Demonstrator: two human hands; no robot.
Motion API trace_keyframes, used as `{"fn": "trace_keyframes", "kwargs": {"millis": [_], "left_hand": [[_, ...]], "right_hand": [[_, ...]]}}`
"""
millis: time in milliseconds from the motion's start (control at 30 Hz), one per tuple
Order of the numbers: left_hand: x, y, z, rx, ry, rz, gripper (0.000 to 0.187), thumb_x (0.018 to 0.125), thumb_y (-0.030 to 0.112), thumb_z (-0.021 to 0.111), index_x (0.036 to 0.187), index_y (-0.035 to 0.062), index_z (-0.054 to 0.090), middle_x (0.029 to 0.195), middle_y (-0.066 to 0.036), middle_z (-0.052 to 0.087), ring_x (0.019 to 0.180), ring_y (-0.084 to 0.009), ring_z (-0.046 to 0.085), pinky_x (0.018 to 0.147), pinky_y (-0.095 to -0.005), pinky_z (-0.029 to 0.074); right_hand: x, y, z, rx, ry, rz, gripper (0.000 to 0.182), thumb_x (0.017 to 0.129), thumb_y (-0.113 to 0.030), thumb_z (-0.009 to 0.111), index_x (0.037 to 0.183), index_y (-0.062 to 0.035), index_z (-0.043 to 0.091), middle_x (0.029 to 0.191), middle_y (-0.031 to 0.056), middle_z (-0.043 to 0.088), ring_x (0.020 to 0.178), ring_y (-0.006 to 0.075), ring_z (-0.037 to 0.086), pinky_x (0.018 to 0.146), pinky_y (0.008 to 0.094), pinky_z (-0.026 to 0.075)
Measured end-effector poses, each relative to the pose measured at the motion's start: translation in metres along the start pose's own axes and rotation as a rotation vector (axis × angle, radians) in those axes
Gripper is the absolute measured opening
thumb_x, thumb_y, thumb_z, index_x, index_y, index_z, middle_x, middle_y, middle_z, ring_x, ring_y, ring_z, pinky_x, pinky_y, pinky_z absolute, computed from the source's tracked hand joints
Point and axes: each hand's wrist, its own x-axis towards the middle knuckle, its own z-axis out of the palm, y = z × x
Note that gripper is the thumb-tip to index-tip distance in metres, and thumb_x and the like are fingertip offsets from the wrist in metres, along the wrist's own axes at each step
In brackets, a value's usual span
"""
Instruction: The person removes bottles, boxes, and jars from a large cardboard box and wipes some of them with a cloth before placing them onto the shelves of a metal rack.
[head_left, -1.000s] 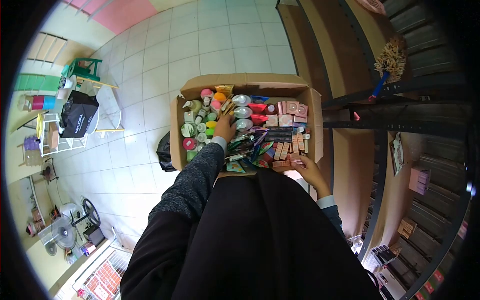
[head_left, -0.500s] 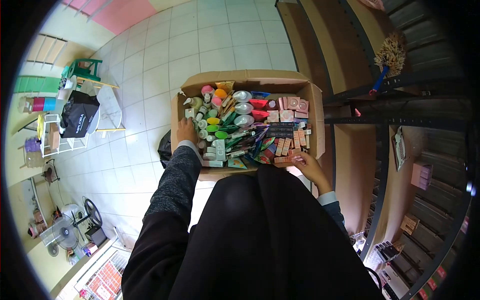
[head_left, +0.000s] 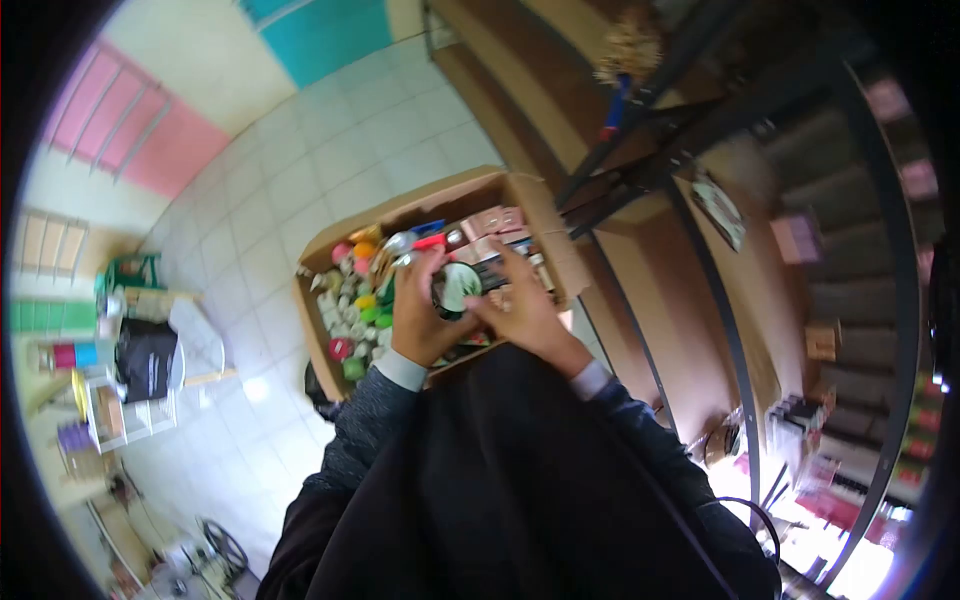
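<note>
So both hands are on one round container [head_left: 460, 287] right now, held over the open cardboard box [head_left: 548, 232]. The left hand [head_left: 420, 318] has its fingers curled around one side, and the right hand [head_left: 530, 318] grips the other, thumb at the green-and-white top (label's too blurry to read, sorry). Pink boxes [head_left: 488, 222] sit packed just beyond.

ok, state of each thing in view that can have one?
Round container: held between both hands; open or shut unclear
Left hand: closed on its side
Right hand: gripping the opposite side
Cardboard box: open, crowded with goods
Goods: packed close, blurred
Black bag at far left: opening unclear
</note>
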Motion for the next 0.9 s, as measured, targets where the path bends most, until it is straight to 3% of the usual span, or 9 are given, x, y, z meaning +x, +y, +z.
{"fn": "trace_keyframes", "kwargs": {"millis": [167,300,367,500,567,600,633,733,900], "left_hand": [[0.027,0.079,0.041,-0.285,0.023,0.199,0.09,0.05,0.013,0.081,0.125,-0.0008,0.032,0.118,-0.018,0.047,0.103,-0.0281,0.051,0.091,-0.038,0.039],[0.025,0.136,0.075,-0.468,-0.03,0.266,0.084,0.054,0.011,0.076,0.125,-0.0027,0.034,0.106,-0.017,0.053,0.099,-0.033,0.048,0.087,-0.0399,0.037],[0.025,0.175,0.079,-0.335,-0.081,0.398,0.066,0.055,0.011,0.076,0.114,-0.0014,0.049,0.103,-0.017,0.054,0.095,-0.0345,0.052,0.083,-0.0407,0.041],[0.009,0.239,0.097,-0.463,-0.139,0.402,0.066,0.055,0.014,0.078,0.113,-0.0002,0.05,0.1,-0.016,0.057,0.091,-0.0314,0.056,0.078,-0.0365,0.045],[0.0,0.265,0.107,-0.51,-0.116,0.394,0.066,0.056,0.014,0.077,0.114,-0.0007,0.05,0.102,-0.016,0.057,0.092,-0.031,0.055,0.08,-0.037,0.044],[-0.003,0.279,0.111,-0.527,-0.081,0.412,0.065,0.057,0.014,0.076,0.114,-0.0009,0.049,0.103,-0.015,0.057,0.093,-0.031,0.055,0.08,-0.0372,0.044],[-0.007,0.292,0.116,-0.543,-0.047,0.427,0.065,0.057,0.013,0.075,0.115,-0.0011,0.049,0.104,-0.015,0.057,0.094,-0.0311,0.055,0.081,-0.0373,0.043],[-0.022,0.324,0.126,-0.492,0.0,0.486,0.066,0.056,0.009,0.072,0.116,-0.0007,0.048,0.105,-0.014,0.057,0.092,-0.0324,0.054,0.081,-0.0383,0.043],[-0.037,0.352,0.125,-0.489,0.029,0.51,0.069,0.056,0.007,0.072,0.118,-0.0027,0.045,0.108,-0.015,0.055,0.093,-0.0336,0.051,0.082,-0.0382,0.042]], "right_hand": [[-0.017,-0.011,-0.058,0.045,0.224,0.008,0.046,0.071,-0.019,0.071,0.109,-0.0027,0.05,0.098,0.0131,0.059,0.095,0.0241,0.058,0.082,0.0327,0.043],[-0.062,-0.012,-0.115,0.129,0.396,0.166,0.024,0.086,-0.021,0.053,0.098,-0.0006,0.056,0.086,0.0221,0.059,0.082,0.0282,0.06,0.073,0.0357,0.045],[-0.092,-0.008,-0.14,0.215,0.48,0.246,0.03,0.091,-0.025,0.044,0.101,0.0012,0.054,0.084,0.0202,0.059,0.076,0.0238,0.059,0.069,0.0345,0.045],[-0.154,-0.022,-0.196,0.431,0.495,0.288,0.036,0.093,-0.029,0.038,0.107,0.0015,0.051,0.085,0.0156,0.058,0.08,0.0197,0.057,0.074,0.0331,0.044],[-0.186,-0.046,-0.223,0.446,0.386,0.25,0.037,0.092,-0.029,0.04,0.113,-0.0001,0.047,0.094,0.0174,0.057,0.086,0.0236,0.057,0.079,0.0332,0.043],[-0.196,-0.049,-0.233,0.162,0.431,0.127,0.044,0.083,-0.029,0.055,0.116,-0.0016,0.044,0.102,0.0195,0.055,0.09,0.0307,0.056,0.082,0.0357,0.043],[-0.208,-0.055,-0.243,0.16,0.428,0.116,0.044,0.083,-0.029,0.055,0.116,-0.0016,0.044,0.102,0.0195,0.055,0.09,0.0307,0.056,0.082,0.0357,0.043],[-0.233,-0.07,-0.269,-0.29,0.541,-0.022,0.061,0.061,-0.026,0.076,0.11,-0.002,0.048,0.104,0.0209,0.054,0.095,0.0365,0.054,0.081,0.04,0.045],[-0.253,-0.088,-0.305,-0.257,0.464,-0.104,0.056,0.063,-0.025,0.074,0.107,-0.0001,0.049,0.096,0.02,0.058,0.088,0.0321,0.059,0.077,0.0367,0.047]]}}
